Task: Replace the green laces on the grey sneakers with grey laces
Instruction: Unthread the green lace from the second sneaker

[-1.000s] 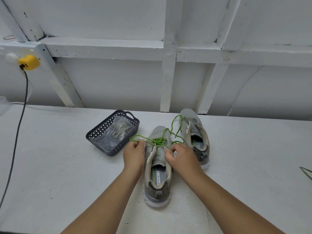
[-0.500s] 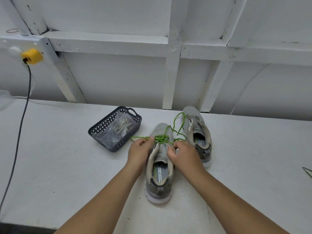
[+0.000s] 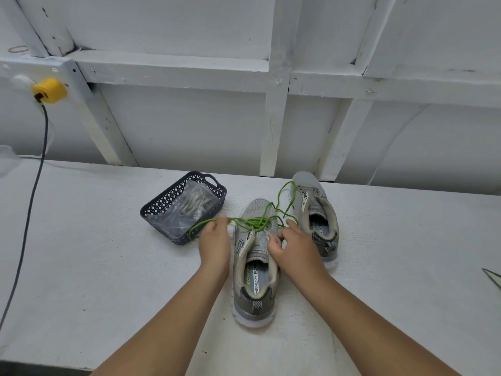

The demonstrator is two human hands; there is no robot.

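Insole (image 3: 256,280) of near sneaker (image 3: 254,267) reads "MEMORY FOAM".

a: where's the near sneaker (image 3: 254,256)?
b: mid table (image 3: 81,253), heel twd the person, toe away. 2nd sneaker (image 3: 315,213) just right of it & further back, by the wall.
a: basket (image 3: 162,204)?
b: left of both shoes, w/ a bag of laces (image 3: 189,206) in it.
a: hands?
b: left hand (image 3: 214,246) on the near shoe's left side, right hand (image 3: 296,248) on its right. lace (image 3: 252,222) runs across btwn them, one end over the basket edge.
a: cable (image 3: 29,202)?
b: far left, down from the plug (image 3: 50,90) on the wall.
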